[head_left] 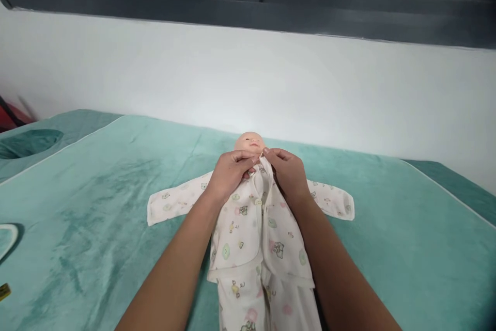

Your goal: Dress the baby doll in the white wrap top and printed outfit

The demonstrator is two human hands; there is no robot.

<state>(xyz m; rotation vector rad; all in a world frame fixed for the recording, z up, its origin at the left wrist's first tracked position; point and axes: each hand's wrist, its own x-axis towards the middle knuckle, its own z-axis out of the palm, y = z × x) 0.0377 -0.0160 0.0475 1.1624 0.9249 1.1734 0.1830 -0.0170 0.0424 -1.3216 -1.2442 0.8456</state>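
A baby doll (250,141) lies on its back, its head toward the wall. It wears a white printed baby jacket (240,233) with the sleeves spread to both sides. Matching trousers (289,310) cover its legs. At the neckline, my left hand (234,168) is closed on the jacket's left front edge. My right hand (284,168) pinches the other front edge at the collar, slightly raised. Below the hands the two front panels lie close together, with a small button (258,202) near the middle. The doll's hands and neck are hidden.
A green plush cover (116,207) spreads under the doll, with a round hollow (31,142) at the far left. A white-rimmed object (10,240) and a yellow label (4,291) sit at the left edge. Behind stand a white wall (248,78) and a dark window frame (248,8).
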